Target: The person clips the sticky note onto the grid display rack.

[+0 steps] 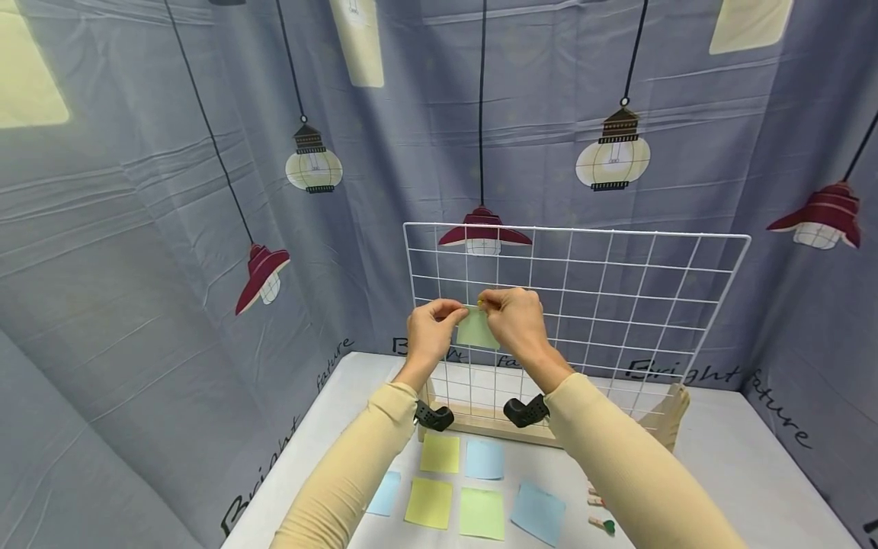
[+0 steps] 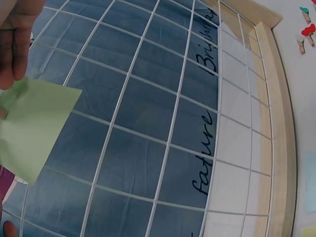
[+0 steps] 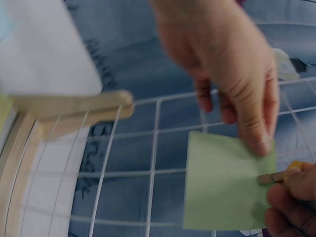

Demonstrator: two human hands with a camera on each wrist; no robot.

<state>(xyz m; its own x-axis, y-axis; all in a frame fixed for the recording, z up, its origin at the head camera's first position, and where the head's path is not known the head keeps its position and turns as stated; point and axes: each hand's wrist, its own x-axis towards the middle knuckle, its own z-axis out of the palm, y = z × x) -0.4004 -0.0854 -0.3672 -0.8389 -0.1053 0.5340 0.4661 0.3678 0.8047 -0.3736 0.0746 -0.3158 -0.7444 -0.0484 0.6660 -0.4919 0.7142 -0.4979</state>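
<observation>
Against the white wire grid (image 1: 604,293) hangs a light green sticky note (image 1: 475,332), upright and close to the wires. My left hand (image 1: 430,329) pinches it at its upper left corner. With thumb and fingers my right hand (image 1: 517,316) grips a small wooden clothespin (image 3: 271,177) with a yellow decoration. The clothespin's tip overlaps the note's upper edge. From the right wrist view, my left hand (image 3: 229,69) reaches in from above, its fingertip on the note. Part of my right hand (image 2: 17,42) shows beside the note in the left wrist view.
Blue, yellow and green sticky notes (image 1: 482,512) lie on the white table (image 1: 720,473) below the grid. Several decorated clothespins (image 1: 602,524) lie to their right. A wooden base (image 1: 490,423) supports the grid. Behind hangs a grey-blue printed curtain (image 1: 411,114).
</observation>
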